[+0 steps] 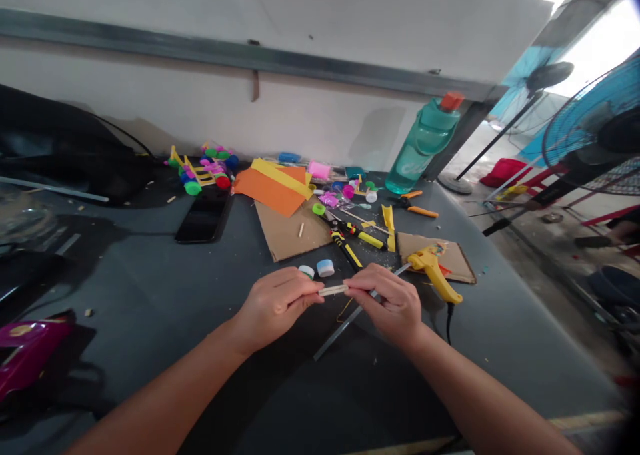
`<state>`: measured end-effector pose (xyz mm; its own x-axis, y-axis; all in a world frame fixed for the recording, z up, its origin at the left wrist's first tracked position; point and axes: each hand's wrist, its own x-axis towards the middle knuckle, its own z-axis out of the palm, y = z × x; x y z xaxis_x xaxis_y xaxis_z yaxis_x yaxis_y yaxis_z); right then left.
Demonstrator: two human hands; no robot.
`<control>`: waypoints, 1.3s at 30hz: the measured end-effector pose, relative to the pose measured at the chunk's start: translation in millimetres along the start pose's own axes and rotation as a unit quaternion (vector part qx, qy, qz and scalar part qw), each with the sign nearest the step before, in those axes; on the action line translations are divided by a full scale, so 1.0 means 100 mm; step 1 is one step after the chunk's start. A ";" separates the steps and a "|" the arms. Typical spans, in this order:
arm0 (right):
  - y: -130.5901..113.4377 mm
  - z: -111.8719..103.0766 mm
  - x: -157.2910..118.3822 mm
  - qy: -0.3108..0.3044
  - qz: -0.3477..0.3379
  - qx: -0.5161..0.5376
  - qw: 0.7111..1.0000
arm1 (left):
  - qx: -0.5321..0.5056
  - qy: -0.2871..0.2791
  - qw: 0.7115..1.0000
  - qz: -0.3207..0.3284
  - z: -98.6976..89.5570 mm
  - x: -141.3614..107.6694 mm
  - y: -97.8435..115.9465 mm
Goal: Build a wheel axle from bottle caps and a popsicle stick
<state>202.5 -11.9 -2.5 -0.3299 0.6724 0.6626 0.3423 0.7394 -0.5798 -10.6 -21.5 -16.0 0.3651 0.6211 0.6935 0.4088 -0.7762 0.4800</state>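
My left hand (277,302) and my right hand (387,305) pinch the two ends of a pale craft stick (333,290) above the dark grey table (150,308). A long translucent glue stick (345,325) runs under my right hand, and I cannot tell whether that hand grips it. Just right of that hand, a yellow hot glue gun (433,275) lies on a cardboard piece (445,258), with its black cord trailing down. Two small plastic caps, one blue-topped (325,268) and one green-rimmed (307,272), stand just beyond my left hand.
Farther back lie cardboard (290,232), orange and yellow paper (270,187), a yellow-handled tool (357,237), orange-handled pliers (415,205), a bottle-cap-wheeled model (200,168), a teal bottle (423,142) and a black phone (204,215). A black bag (55,148) sits left; a fan (595,122) stands right.
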 end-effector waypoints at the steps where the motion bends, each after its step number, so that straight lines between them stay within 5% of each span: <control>1: 0.00 0.00 0.00 0.001 0.001 0.000 1.000 | -0.001 0.000 1.000 -0.001 0.00 0.00 0.00; 39: 0.00 0.01 -0.01 0.011 0.001 -0.025 1.000 | -0.018 0.003 0.998 -0.065 -0.01 0.03 0.00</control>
<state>202.3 -12.4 -4.0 -0.3098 0.6731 0.6715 0.3876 0.7343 -0.5573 -10.5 -20.2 -13.1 0.3069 0.7157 0.6274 0.4222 -0.6932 0.5842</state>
